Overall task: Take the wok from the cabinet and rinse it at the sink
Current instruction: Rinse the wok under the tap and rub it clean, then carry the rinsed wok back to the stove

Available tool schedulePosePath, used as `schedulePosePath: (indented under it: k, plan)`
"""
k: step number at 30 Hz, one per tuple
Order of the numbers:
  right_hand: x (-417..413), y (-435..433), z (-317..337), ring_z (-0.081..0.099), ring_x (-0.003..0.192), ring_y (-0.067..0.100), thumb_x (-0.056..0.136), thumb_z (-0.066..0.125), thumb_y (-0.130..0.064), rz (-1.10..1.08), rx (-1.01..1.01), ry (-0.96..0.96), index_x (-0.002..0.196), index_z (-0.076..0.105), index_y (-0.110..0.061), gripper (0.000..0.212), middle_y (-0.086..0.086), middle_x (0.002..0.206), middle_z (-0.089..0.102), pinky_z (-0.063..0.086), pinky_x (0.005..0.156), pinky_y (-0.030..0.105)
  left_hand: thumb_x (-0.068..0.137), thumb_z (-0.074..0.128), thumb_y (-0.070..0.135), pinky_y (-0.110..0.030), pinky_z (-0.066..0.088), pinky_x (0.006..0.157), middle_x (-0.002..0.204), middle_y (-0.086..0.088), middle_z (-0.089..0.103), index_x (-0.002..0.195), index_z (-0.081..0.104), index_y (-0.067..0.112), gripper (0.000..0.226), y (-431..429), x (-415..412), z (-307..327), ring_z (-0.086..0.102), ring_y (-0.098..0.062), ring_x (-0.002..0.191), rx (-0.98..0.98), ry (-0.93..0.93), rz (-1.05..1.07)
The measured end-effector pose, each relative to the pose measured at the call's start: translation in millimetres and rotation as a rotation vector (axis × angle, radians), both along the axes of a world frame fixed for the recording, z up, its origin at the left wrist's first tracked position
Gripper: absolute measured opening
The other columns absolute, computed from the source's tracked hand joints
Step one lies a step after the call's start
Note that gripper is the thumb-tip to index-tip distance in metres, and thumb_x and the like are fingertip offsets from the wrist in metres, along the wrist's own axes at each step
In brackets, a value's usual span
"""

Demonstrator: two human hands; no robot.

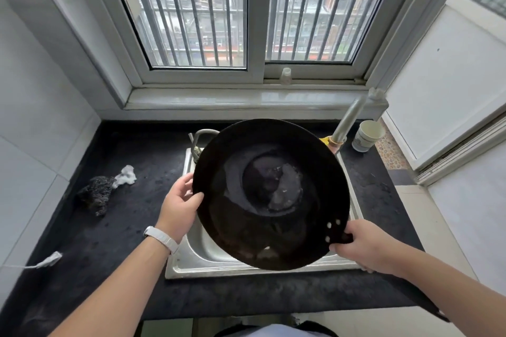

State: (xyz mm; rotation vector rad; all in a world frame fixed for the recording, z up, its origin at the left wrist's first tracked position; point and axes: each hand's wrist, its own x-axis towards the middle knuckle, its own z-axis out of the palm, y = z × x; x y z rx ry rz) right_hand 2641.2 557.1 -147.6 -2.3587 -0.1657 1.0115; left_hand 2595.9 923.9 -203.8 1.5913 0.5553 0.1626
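Note:
A round black wok (271, 194) hangs above the steel sink (191, 262), its inside facing me, with a little water pooled in its bottom. My left hand (179, 204) grips the wok's left rim. My right hand (365, 249) holds the lower right edge by the three rivets, where the handle joins; the handle itself is hidden under the hand. The curved tap (200, 139) shows just behind the wok's upper left rim. Most of the sink basin is covered by the wok.
The dark countertop (123, 227) surrounds the sink. A dark scrubber (95, 194) and a white rag (126, 175) lie at the left. A paper cup (367, 135) and a grey pipe (347, 120) stand at the back right. A small bottle (285, 76) sits on the windowsill.

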Motion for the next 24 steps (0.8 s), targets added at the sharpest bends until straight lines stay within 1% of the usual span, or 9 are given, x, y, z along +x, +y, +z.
schedulePosePath:
  k: [2,4,9,11,13,15,18,20,24]
  plan:
    - [-9,6,7,0.046,0.037,0.012,0.093,0.066,-0.023,0.025,0.021,0.021,0.082,0.063,-0.019,0.012,-0.006,0.040,0.051,0.044,0.044,0.026,0.093,0.058,-0.004,-0.041,0.057,0.088,0.112,-0.002,0.073,0.119,0.063,0.030,0.043,5,-11,-5,0.070,-0.020,0.103,-0.030,0.015,-0.010]
    - [-16,10,10,0.045,0.035,0.012,0.093,0.065,-0.022,0.049,0.029,0.036,0.080,0.061,-0.015,0.015,-0.004,0.042,0.050,0.042,0.044,0.025,0.093,0.059,-0.004,-0.049,0.055,0.092,0.109,-0.005,0.074,0.118,0.064,0.025,0.038,6,-21,-11,0.070,-0.025,0.104,-0.055,0.028,-0.001]
    - [-25,19,8,0.044,0.035,0.015,0.090,0.066,-0.017,0.031,0.079,0.062,0.082,0.058,-0.007,0.015,-0.002,0.043,0.050,0.038,0.044,0.025,0.092,0.058,-0.005,-0.053,0.054,0.093,0.108,-0.010,0.073,0.108,0.067,0.021,0.032,-3,-48,-14,0.067,-0.033,0.106,-0.155,0.036,0.106]
    - [-26,23,7,0.043,0.034,0.015,0.090,0.065,-0.016,0.039,0.111,0.068,0.082,0.059,-0.007,0.014,-0.001,0.043,0.051,0.041,0.047,0.026,0.092,0.058,-0.005,-0.050,0.056,0.087,0.106,-0.011,0.074,0.106,0.068,0.020,0.030,-9,-59,-14,0.066,-0.037,0.107,-0.212,0.035,0.169]
    - [-24,25,7,0.043,0.036,0.017,0.091,0.065,-0.017,0.065,0.150,0.077,0.082,0.061,-0.010,0.012,0.003,0.044,0.053,0.045,0.055,0.030,0.094,0.056,-0.005,-0.045,0.058,0.079,0.106,-0.011,0.075,0.110,0.067,0.018,0.030,-20,-72,-10,0.067,-0.036,0.106,-0.277,0.033,0.239]
    - [-21,25,6,0.044,0.037,0.019,0.092,0.065,-0.018,0.096,0.179,0.088,0.083,0.062,-0.011,0.012,0.007,0.045,0.055,0.047,0.058,0.031,0.096,0.054,-0.004,-0.050,0.058,0.084,0.111,-0.011,0.074,0.116,0.065,0.016,0.031,-34,-84,-5,0.068,-0.036,0.107,-0.335,0.027,0.303]
    - [-14,24,9,0.044,0.036,0.019,0.092,0.064,-0.018,0.139,0.236,0.103,0.079,0.059,-0.003,0.020,0.011,0.047,0.055,0.046,0.053,0.024,0.097,0.051,-0.005,-0.061,0.053,0.090,0.116,-0.014,0.072,0.123,0.061,0.016,0.035,-57,-99,7,0.068,-0.037,0.107,-0.387,-0.013,0.380]
    - [-10,24,13,0.043,0.037,0.021,0.092,0.064,-0.017,0.187,0.255,0.110,0.070,0.055,-0.004,0.027,0.014,0.048,0.054,0.044,0.050,0.020,0.097,0.050,-0.006,-0.060,0.054,0.089,0.116,-0.015,0.072,0.124,0.060,0.016,0.037,-73,-108,14,0.069,-0.037,0.104,-0.419,-0.046,0.463]
    - [-5,23,15,0.044,0.039,0.022,0.089,0.067,-0.018,0.270,0.294,0.128,0.068,0.055,-0.006,0.027,0.014,0.049,0.055,0.043,0.048,0.023,0.095,0.050,-0.009,-0.045,0.059,0.077,0.110,-0.017,0.072,0.123,0.060,0.013,0.037,-104,-126,28,0.070,-0.035,0.099,-0.431,-0.107,0.624]
